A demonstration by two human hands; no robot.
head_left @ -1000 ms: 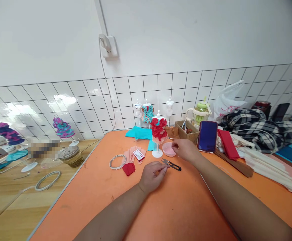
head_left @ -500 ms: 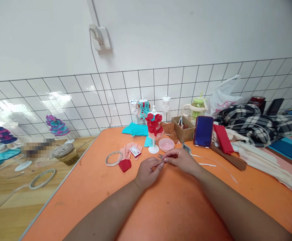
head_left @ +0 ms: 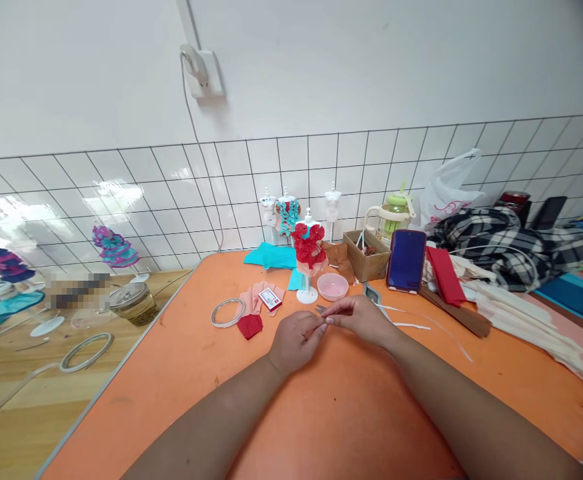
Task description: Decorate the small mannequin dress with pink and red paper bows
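My left hand (head_left: 297, 339) and my right hand (head_left: 356, 319) meet above the orange table (head_left: 291, 420), fingertips pinched together. Whatever lies between their fingers is too small to make out. Small metal blades (head_left: 320, 309) show just beyond the fingertips; what holds them is hidden. Behind the hands stands a small white dress form (head_left: 307, 295) wearing a red ruffled dress (head_left: 309, 247). A pink bowl (head_left: 332, 287) is to its right. Left of the hands lie a red cloth piece (head_left: 250, 326), a white-and-red card box (head_left: 270, 299) and a roll of tape (head_left: 228, 312).
At the back are turquoise cloth (head_left: 270, 256), a cardboard box (head_left: 366, 257), a green-lidded jug (head_left: 396, 213) and an upright phone (head_left: 406, 261). Folded cream fabric (head_left: 526, 320) and checked cloth (head_left: 491, 243) lie to the right. A glass jar (head_left: 134, 303) stands left, on a wooden table.
The view has shifted slightly. Both hands keep nearly the same pinched pose, with no clear change in what they hold.
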